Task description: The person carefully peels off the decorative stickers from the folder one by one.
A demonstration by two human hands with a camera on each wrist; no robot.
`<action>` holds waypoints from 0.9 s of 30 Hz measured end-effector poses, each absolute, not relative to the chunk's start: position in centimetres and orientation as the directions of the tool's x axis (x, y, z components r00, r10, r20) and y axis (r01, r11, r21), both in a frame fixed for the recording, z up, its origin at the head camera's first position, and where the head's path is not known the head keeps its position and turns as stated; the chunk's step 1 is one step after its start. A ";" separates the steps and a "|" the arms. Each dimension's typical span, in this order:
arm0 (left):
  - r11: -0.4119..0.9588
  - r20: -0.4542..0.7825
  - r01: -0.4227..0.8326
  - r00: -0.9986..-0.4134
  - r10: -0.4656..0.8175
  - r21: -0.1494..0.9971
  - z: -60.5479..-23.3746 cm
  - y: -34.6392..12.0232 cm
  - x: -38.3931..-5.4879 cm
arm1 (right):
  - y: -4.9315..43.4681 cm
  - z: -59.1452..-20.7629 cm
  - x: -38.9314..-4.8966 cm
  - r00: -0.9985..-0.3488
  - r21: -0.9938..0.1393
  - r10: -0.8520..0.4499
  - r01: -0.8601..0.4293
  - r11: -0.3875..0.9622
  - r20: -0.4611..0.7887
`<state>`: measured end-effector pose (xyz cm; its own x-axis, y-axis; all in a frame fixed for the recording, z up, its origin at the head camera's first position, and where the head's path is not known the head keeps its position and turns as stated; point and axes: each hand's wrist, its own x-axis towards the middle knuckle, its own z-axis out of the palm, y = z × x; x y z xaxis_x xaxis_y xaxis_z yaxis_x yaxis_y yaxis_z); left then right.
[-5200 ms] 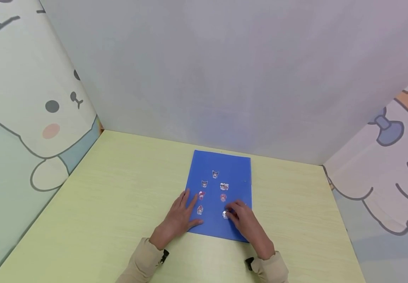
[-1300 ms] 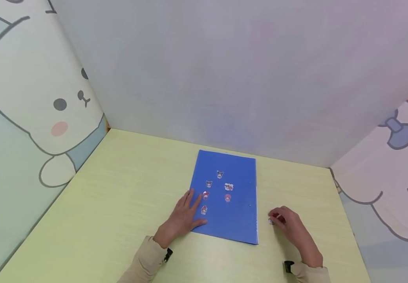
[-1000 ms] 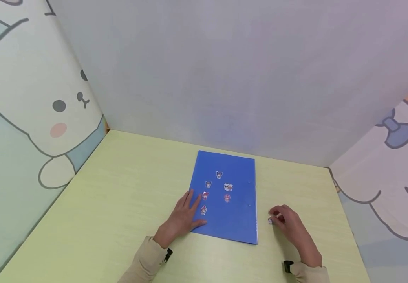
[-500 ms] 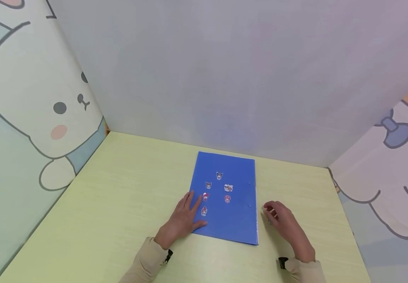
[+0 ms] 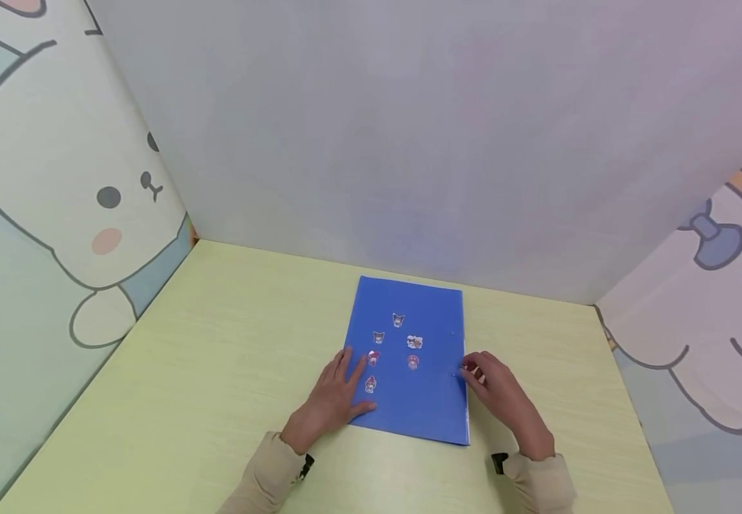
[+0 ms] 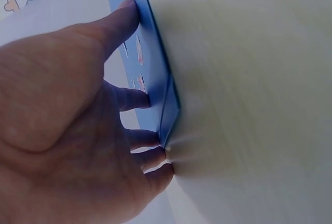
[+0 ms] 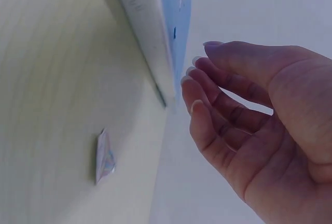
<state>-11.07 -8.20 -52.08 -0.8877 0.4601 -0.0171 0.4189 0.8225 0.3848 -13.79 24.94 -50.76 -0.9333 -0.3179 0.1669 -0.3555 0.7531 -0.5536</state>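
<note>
A flat blue folder lies on the table, with several small cartoon stickers on its cover. My left hand rests on its left edge, fingers spread; in the left wrist view the thumb and index finger touch the cover, while the other fingertips reach past the edge. Just over the folder's right edge hovers my right hand, its fingers loosely bent. The right wrist view shows that hand with nothing visible between thumb and fingers. One loose sticker lies on the table beside the folder; in the head view the right hand hides it.
A pale yellow table extends to both sides of the folder. Behind it rises a plain light wall. Cartoon-printed panels stand at left and right.
My right hand took a sticker from the folder's lower right, set it on the table to the right, let go and moved back left to the folder's edge. My left hand stays put.
</note>
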 end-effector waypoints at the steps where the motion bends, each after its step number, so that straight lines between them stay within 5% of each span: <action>1: 0.823 -0.017 0.420 -0.887 0.461 0.383 -52.1 -8.2 -11.0 | 24.7 -50.7 -14.0 -0.932 -0.551 -0.323 -0.358 0.754 0.164; 15: 0.806 0.074 0.478 -0.872 0.484 0.349 -53.2 -8.5 -10.8 | 21.3 -49.9 -15.1 -0.909 -0.511 -0.393 -0.405 0.758 0.137; 27: 0.828 -0.010 0.424 -0.888 0.460 0.367 -52.2 -8.2 -10.9 | 19.7 -50.2 -16.0 -0.881 -0.470 -0.455 -0.461 0.753 0.135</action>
<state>-10.89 -8.18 -52.21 -0.8878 0.4600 -0.0105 0.4245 0.8276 0.3672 -16.00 19.70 -50.24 -0.8805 -0.4545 0.1346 -0.4606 0.7531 -0.4697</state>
